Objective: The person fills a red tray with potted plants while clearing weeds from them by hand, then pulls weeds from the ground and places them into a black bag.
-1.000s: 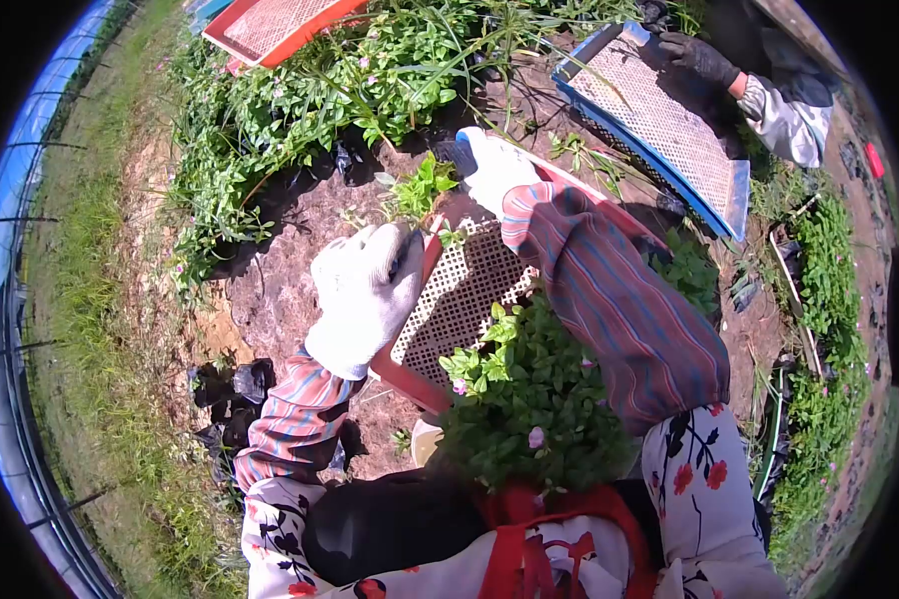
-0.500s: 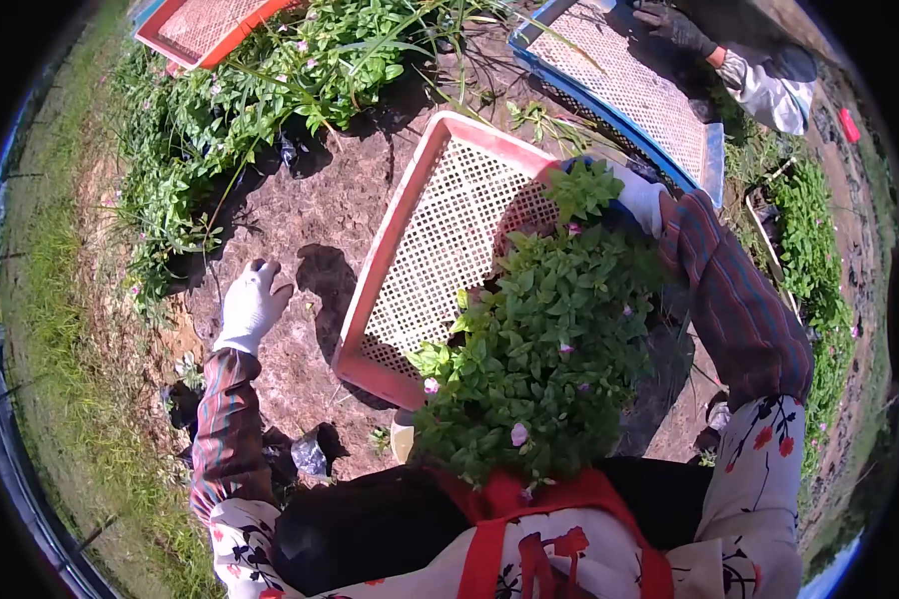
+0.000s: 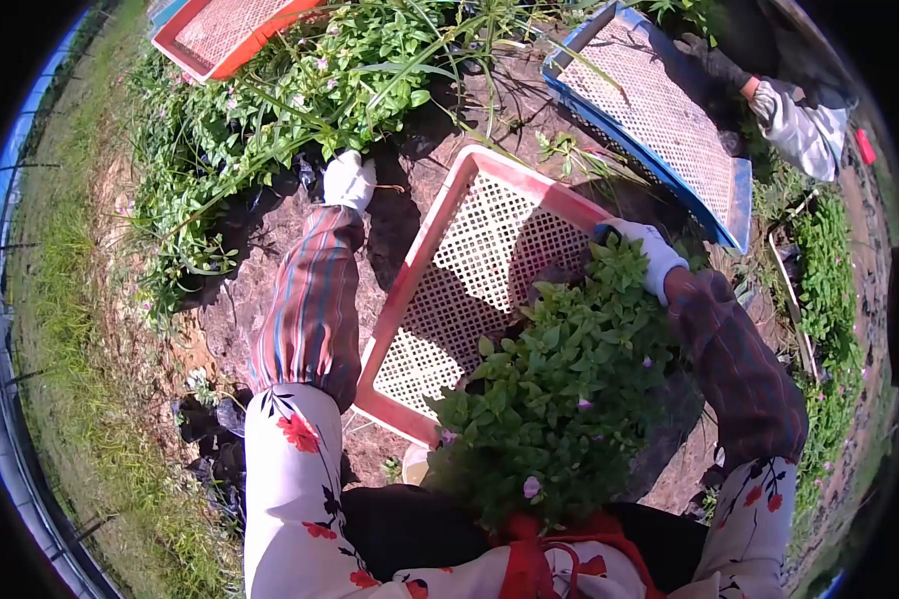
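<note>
In the upper left of the frame, a bed of pink-flowered seedlings (image 3: 270, 115) fills the ground, with long grass blades (image 3: 410, 70) slanting across it and over the left hand's surroundings. An orange tray (image 3: 235, 35) with a mesh floor sits at the top left, behind the seedlings. Black plastic (image 3: 210, 424) lies crumpled at the lower left, beside the bare soil (image 3: 240, 319). Another leafy row (image 3: 829, 290) runs down the right edge, with a small red object (image 3: 864, 147) above it.

In the middle, a red tray (image 3: 415, 280) lies tilted in the frame, its pale lattice floor showing at the upper left and crossed by shadow. A dense clump of potted-size flowering plants (image 3: 569, 379) covers its lower right part and hides the rim there. A pale container (image 3: 415, 465) peeps out beneath its lower edge. At the upper right is a blue tray (image 3: 649, 105) with a whitish mesh floor; a co-worker's gloved hand (image 3: 716, 65) reaches over its top end.

The left hand (image 3: 350, 182), white-gloved, is at the seedling bed's edge; whether its fingers grip anything cannot be told. The right hand (image 3: 649, 258) bends its fingers at the red tray's upper right corner, against the leaves; its hold is hidden.
</note>
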Motion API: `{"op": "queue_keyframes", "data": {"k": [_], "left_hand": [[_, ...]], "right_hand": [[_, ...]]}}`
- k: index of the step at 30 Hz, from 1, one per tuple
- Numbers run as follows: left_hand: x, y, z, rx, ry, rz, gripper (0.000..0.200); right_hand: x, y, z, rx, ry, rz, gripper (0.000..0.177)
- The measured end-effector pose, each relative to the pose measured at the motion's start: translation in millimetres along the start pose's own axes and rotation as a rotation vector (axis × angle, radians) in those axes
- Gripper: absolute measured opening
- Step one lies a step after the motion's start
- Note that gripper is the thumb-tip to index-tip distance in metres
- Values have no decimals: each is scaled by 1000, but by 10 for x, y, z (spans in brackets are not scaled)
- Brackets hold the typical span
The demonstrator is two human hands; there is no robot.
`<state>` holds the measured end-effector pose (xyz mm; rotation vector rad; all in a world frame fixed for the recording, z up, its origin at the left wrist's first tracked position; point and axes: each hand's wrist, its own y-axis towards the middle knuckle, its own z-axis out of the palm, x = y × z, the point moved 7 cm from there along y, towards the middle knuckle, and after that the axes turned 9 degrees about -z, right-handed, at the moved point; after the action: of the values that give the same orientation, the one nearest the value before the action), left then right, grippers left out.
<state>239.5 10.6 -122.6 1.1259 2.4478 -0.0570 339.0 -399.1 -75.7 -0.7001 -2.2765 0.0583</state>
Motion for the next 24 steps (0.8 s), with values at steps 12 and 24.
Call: {"op": "queue_keyframes", "data": {"k": [12,24], "left_hand": [[-1121,-939,-1095,253,-645,193,22],[-1728,-1554,-1267,675,-811,240,22]], "right_hand": [[88,-43,3,157,-82,-41,37],[1481,259,118,73,1454,-80,38]]}}
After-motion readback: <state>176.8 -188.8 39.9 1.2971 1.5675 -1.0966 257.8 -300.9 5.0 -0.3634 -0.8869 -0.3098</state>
